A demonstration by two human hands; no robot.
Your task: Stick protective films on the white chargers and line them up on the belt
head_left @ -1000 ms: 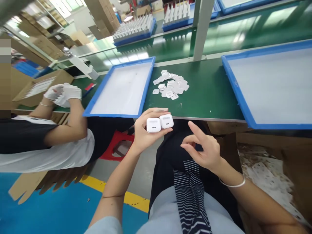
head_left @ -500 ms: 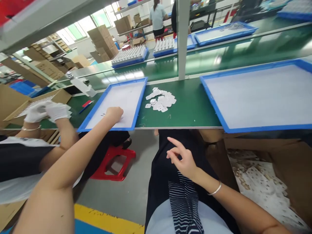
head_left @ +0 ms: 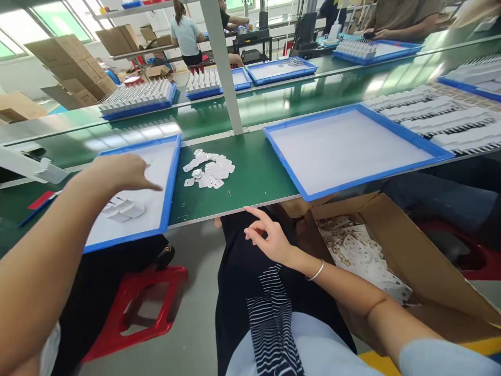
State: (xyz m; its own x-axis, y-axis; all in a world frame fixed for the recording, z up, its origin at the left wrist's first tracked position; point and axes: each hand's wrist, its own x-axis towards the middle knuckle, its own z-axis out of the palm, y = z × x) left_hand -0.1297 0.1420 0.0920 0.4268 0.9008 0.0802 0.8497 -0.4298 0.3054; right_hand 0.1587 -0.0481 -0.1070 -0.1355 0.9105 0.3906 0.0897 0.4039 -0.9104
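On the green worktop (head_left: 254,172) our left hand (head_left: 117,175) hovers empty, fingers spread, over a blue tray (head_left: 170,183); two white chargers (head_left: 123,209) lie there at its six o'clock. Our right hand (head_left: 270,237) rests loosely open, empty, over our lap.

We find no text, label, brand, number or sign that can be read. The cardboard boxes (head_left: 66,57) stacked at the back show plain brown faces, and any print on them is too small and blurred to make out. The small white pieces (head_left: 209,169) heaped on the green desk (head_left: 258,172) carry dark marks, but we cannot tell them as letters. The white chargers (head_left: 123,209) in the blue tray (head_left: 170,172) show no legible marking either.
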